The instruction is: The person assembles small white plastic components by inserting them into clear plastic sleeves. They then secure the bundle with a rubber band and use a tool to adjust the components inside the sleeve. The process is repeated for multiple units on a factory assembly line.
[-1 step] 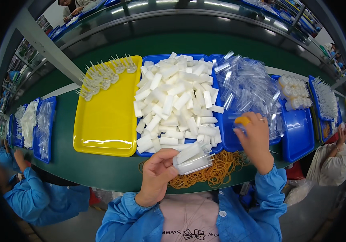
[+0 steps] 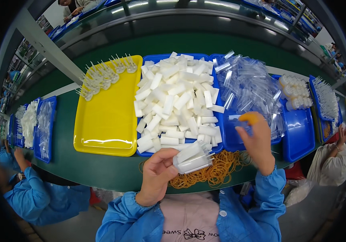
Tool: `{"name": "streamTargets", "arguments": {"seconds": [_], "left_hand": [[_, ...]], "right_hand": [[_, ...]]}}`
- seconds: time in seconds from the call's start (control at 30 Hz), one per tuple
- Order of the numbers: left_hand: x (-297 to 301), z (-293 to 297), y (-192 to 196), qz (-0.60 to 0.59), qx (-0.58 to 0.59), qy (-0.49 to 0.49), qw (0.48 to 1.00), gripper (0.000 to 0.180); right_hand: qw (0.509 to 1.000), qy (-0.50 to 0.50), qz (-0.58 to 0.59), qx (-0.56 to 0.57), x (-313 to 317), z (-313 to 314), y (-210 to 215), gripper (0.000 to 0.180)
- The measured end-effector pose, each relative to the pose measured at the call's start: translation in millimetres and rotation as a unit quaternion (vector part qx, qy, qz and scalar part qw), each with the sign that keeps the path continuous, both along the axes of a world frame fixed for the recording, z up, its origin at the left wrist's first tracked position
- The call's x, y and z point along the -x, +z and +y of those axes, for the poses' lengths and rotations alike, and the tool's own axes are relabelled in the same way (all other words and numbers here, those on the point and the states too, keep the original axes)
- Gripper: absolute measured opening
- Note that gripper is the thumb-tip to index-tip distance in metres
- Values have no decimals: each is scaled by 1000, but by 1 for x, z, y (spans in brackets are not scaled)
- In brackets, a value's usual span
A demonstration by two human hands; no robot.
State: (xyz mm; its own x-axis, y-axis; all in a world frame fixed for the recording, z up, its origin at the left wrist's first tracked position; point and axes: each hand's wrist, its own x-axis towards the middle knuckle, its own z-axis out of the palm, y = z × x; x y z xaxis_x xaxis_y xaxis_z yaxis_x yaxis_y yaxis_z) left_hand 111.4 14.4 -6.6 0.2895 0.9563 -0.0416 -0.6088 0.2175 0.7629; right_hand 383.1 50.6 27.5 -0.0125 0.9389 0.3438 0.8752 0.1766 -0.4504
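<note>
My left hand [image 2: 159, 174] is closed around a clear plastic piece with white blocks and thin prongs [image 2: 193, 158], held tilted above the table's front edge. My right hand [image 2: 255, 135] hangs over the near part of a blue tray [image 2: 231, 139] heaped with clear plastic tubes [image 2: 249, 82]. A yellow finger cot covers its index fingertip, and thumb and index stand apart. Beside that fingertip shows a clear tube [image 2: 233, 117]; whether it touches the finger I cannot tell. White foam-like blocks [image 2: 173, 97] fill the middle blue tray [image 2: 151, 59].
Left stands a yellow tray [image 2: 106, 121] with several pronged clear pieces [image 2: 100, 76] along its far side. Tan rubber bands [image 2: 209, 173] lie at the front edge. Another blue tray [image 2: 298, 141] with whitish round parts [image 2: 294, 92] is at right. Co-workers sit on both sides.
My right hand has shifted slightly to the right, and its yellow-tipped index finger has turned. The left hand and the piece in it stay in place.
</note>
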Motion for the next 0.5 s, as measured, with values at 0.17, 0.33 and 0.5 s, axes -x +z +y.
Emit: {"name": "streamTargets", "arguments": {"seconds": [0.17, 0.33, 0.5], "left_hand": [[-2, 1, -6, 53, -73, 8, 996, 37], [-7, -3, -2, 135, -159, 42, 977, 40], [-7, -3, 0, 207, -217, 77, 951, 40]], "right_hand": [[833, 17, 553, 15, 21, -20, 18, 30], [793, 75, 605, 21, 43, -33, 13, 32], [777, 59, 626, 39, 57, -30, 10, 33]]}}
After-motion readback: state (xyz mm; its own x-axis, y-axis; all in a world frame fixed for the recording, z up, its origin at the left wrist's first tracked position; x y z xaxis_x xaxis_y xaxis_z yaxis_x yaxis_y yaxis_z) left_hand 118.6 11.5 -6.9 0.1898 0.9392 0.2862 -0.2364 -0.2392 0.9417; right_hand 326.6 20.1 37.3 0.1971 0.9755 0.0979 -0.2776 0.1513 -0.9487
